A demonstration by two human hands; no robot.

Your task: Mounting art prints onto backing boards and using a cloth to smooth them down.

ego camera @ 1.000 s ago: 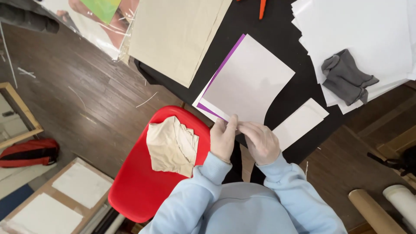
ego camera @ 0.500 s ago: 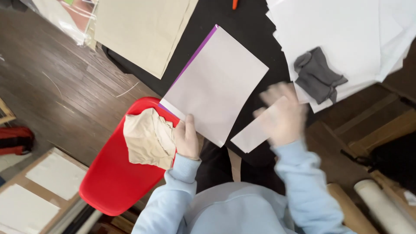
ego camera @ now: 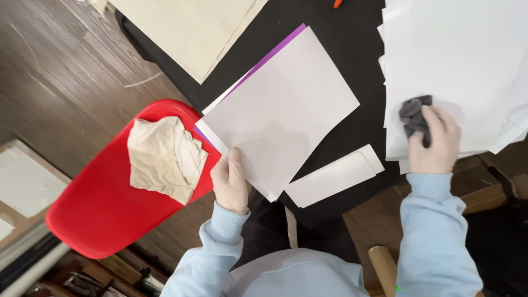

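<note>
Setting: dark wooden floor (ego camera: pixel 66 66) below, with a black table top (ego camera: pixel 352 33) reaching in from the upper right.

Grey cloth: a small dark grey cloth (ego camera: pixel 413 114) lies crumpled on the spread of white paper (ego camera: pixel 456 60) at the right of the table — it is bunched up under the fingers of the right hand.

Right hand: the right hand (ego camera: pixel 434 140) is curled over the cloth, fingers closed around its lower part; the cloth's top sticks out to the left of the knuckles.

Left hand: the left hand (ego camera: pixel 230 181) lies fairly flat at the near corner of a large pale sheet (ego camera: pixel 280 110), thumb on top of the paper; whether the fingers underneath pinch the sheet cannot be told.

Large sheet: it lies slanted on the table, its near corner hanging past the table edge, with a purple sheet (ego camera: pixel 278 49) showing as a thin strip along its upper left edge.

Folded strip: a narrow white paper strip (ego camera: pixel 333 176) lies just beside the large sheet, between the two hands.

Chair: a red chair seat (ego camera: pixel 93 214) stands left of the left hand — a crumpled beige cloth (ego camera: pixel 162 157) rests on it.

Farther off: a big tan sheet (ego camera: pixel 192 27) covers the table's upper left.

Sleeves: both arms wear light blue sleeves (ego camera: pixel 434 231).
</note>
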